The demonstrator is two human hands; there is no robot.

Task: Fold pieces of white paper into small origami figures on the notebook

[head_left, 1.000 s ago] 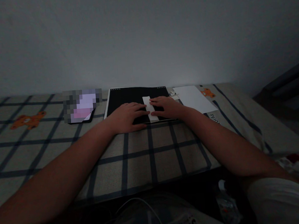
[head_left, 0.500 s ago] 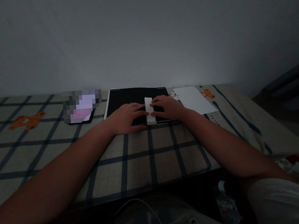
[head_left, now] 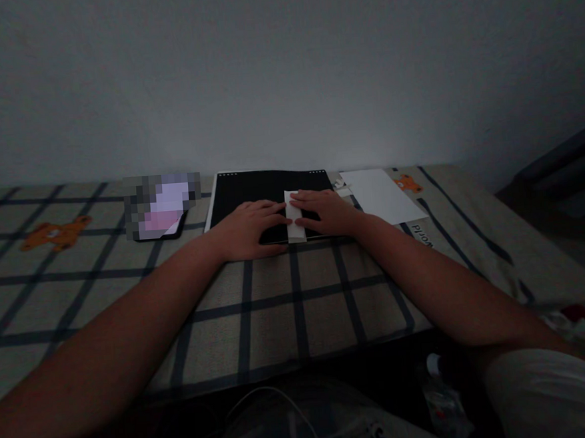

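Hands [head_left: 250, 227] flat, narrow white paper strip [head_left: 294, 217]

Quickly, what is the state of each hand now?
Left hand: open, flat on the black board, fingertips at the white paper strip.
Right hand: open, pressing the strip.

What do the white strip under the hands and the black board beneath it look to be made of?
White strip: looks like paper, matte, lying flat with a straight folded edge; thin card is possible in this dim light. Black board: seemingly a rigid mat or card, matte black with a thin white border and small white dots along the far edge; material unclear.
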